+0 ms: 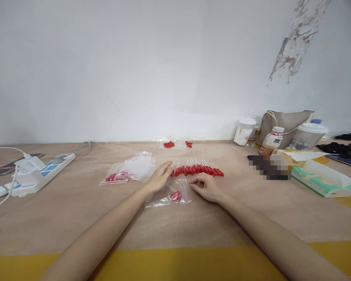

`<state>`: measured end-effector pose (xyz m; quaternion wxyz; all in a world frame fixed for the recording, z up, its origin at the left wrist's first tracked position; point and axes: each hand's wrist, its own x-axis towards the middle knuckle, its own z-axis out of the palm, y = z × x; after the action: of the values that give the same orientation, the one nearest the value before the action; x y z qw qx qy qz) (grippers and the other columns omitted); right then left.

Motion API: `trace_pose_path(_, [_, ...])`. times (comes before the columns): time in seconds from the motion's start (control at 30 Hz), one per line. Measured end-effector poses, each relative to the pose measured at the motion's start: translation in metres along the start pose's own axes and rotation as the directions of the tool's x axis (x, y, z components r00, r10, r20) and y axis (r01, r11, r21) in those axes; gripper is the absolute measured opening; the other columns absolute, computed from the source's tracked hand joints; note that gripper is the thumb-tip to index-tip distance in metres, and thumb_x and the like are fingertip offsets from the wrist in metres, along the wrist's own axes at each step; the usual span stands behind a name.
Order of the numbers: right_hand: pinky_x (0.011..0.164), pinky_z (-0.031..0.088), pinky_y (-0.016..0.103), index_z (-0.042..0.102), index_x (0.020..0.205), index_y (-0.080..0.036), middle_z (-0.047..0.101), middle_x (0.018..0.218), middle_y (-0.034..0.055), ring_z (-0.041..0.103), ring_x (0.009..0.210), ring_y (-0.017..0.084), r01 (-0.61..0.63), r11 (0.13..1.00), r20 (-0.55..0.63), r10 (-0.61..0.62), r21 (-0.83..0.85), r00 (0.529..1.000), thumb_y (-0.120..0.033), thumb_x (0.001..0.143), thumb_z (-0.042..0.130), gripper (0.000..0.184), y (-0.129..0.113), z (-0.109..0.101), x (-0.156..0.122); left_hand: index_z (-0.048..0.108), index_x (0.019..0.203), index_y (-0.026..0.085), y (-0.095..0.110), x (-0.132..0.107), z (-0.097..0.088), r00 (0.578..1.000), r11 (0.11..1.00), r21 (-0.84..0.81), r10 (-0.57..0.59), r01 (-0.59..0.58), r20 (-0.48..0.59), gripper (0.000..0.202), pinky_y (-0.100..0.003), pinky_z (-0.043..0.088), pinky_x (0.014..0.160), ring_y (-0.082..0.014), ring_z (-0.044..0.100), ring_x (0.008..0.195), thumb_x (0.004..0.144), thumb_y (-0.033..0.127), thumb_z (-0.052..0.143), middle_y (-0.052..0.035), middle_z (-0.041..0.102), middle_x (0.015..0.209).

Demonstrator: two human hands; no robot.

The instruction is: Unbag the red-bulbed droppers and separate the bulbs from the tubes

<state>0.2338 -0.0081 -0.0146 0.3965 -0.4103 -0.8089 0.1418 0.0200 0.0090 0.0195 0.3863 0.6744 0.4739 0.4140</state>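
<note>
A small clear zip bag (pixel 168 195) with red-bulbed droppers inside lies flat on the table between my hands. My left hand (pixel 159 177) rests with fingers stretched out at the bag's upper left corner, reaching toward a row of several clear droppers with red bulbs (pixel 197 168). My right hand (pixel 205 186) has its fingers curled together, pinching at the bag's red zip edge on the right side. A pile of filled and empty zip bags (pixel 128 169) lies to the left.
Another bag with red pieces (pixel 177 144) sits by the wall. A power strip (pixel 39 173) with plugs and a phone lie at the left. Cups, a bottle (pixel 271 141), a cloth bag (pixel 285 123) and a tissue pack (pixel 321 179) stand at the right.
</note>
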Motion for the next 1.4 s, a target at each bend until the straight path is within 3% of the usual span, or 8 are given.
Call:
trace_pose_path(0.1, [0.067,0.042,0.027,0.066,0.076,-0.02,0.06,0.073,0.0017,0.053,0.07,0.013,0.062,0.998,0.069,-0.063,0.017,0.996,-0.02,0.072,0.057,0.01,-0.003,0.002,-0.001,0.055,0.114,0.024,-0.005,-0.035,-0.017,0.923,0.899,0.287,0.242,-0.329,0.299,0.039,-0.034,0.019,0.105,-0.0206,0.033,0.123,0.082,0.044,0.043,-0.0023,0.043,0.13])
trace_pose_path(0.23, [0.068,0.043,0.027,0.068,0.08,-0.022,0.058,0.076,0.0023,0.053,0.073,0.013,0.105,0.994,0.105,-0.108,0.034,0.989,-0.021,0.072,0.059,0.012,-0.008,0.006,-0.001,0.045,0.123,0.027,-0.013,-0.063,-0.028,0.885,0.797,0.462,0.185,-0.389,0.427,0.04,-0.036,0.02,0.105,-0.0187,0.032,0.124,0.087,0.039,0.036,-0.0016,0.042,0.131])
trace_pose_path(0.4, [0.072,0.043,0.026,0.066,0.088,-0.021,0.062,0.085,0.0031,0.055,0.079,0.013,0.147,0.976,0.13,-0.168,0.161,0.977,-0.021,0.074,0.057,0.016,-0.018,0.011,0.0,0.037,0.128,0.029,-0.015,-0.065,-0.024,0.868,0.766,0.487,0.181,-0.419,0.462,0.043,-0.036,0.021,0.105,-0.0182,0.031,0.124,0.087,0.04,0.036,-0.0003,0.038,0.134])
trace_pose_path(0.6, [0.079,0.041,0.028,0.064,0.087,-0.019,0.06,0.092,0.0022,0.053,0.088,0.016,0.174,0.967,0.298,-0.225,0.189,0.928,-0.027,0.066,0.066,0.022,-0.031,0.01,0.002,0.033,0.13,0.029,-0.016,-0.066,-0.022,0.881,0.773,0.496,0.168,-0.396,0.442,0.048,-0.037,0.02,0.105,-0.0201,0.028,0.126,0.085,0.043,0.039,0.0014,0.038,0.134])
trace_pose_path(0.8, [0.062,0.039,0.023,0.058,0.074,-0.016,0.056,0.075,-0.001,0.05,0.069,0.011,0.072,0.99,0.27,-0.102,0.121,0.958,-0.023,0.064,0.065,0.014,-0.032,0.014,0.001,0.034,0.13,0.029,-0.013,-0.068,-0.022,0.879,0.781,0.484,0.167,-0.395,0.447,0.048,-0.039,0.021,0.105,-0.0211,0.03,0.125,0.084,0.042,0.04,0.0013,0.037,0.135])
trace_pose_path(0.97, [0.043,0.029,0.017,0.051,0.077,-0.017,0.043,0.055,-0.0077,0.039,0.049,0.006,-0.113,0.961,0.312,0.03,0.253,0.95,-0.015,0.062,0.062,0.019,-0.03,0.018,-0.002,0.033,0.13,0.031,-0.011,-0.068,-0.023,0.877,0.787,0.474,0.168,-0.395,0.451,0.049,-0.038,0.021,0.105,-0.0205,0.029,0.125,0.083,0.043,0.043,0.0023,0.037,0.135])
trace_pose_path(1.1, [0.046,0.036,0.017,0.053,0.079,-0.016,0.05,0.058,-0.0064,0.044,0.05,0.006,-0.24,0.864,0.386,0.058,0.443,0.921,-0.016,0.063,0.062,0.019,-0.025,0.016,0.0,0.034,0.13,0.032,-0.01,-0.068,-0.024,0.875,0.8,0.454,0.173,-0.393,0.452,0.049,-0.038,0.022,0.104,-0.0209,0.03,0.125,0.083,0.042,0.044,0.0018,0.038,0.134])
trace_pose_path(1.4, [0.062,0.051,0.024,0.056,0.079,-0.014,0.063,0.07,-0.0005,0.061,0.061,0.01,-0.634,0.391,0.557,0.305,0.667,0.773,-0.018,0.052,0.075,0.034,-0.005,-0.009,0.001,0.029,0.131,0.035,-0.009,-0.072,-0.024,0.863,0.733,0.538,0.132,-0.416,0.487,0.046,-0.039,0.018,0.105,-0.02,0.022,0.129,0.086,0.041,0.038,0.0023,0.027,0.14])
